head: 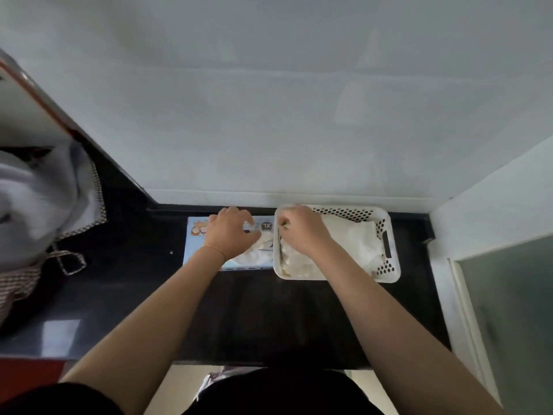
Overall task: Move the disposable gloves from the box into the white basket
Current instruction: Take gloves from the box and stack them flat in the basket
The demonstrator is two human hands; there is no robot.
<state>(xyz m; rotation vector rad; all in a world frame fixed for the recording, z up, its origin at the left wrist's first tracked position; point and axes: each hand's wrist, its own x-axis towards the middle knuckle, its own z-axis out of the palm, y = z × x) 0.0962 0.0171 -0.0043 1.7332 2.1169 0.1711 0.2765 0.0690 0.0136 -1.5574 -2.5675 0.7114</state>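
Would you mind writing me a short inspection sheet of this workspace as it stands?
Surface: dark counter, glossy.
Job's things: glove box lying flat beside the white basket; gloves piled in the basket, more showing at the box opening.
Clutter: checked cloth at the left.
Hands: left hand on the box; right hand over the basket, fingers curled, seemingly pinching a glove.
Cables: nothing seen.
Surroundings: pale wall behind, frosted panel to the right.

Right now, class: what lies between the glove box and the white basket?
Nothing: in the head view the glove box and white basket stand side by side, edges touching or nearly so, on the dark counter.
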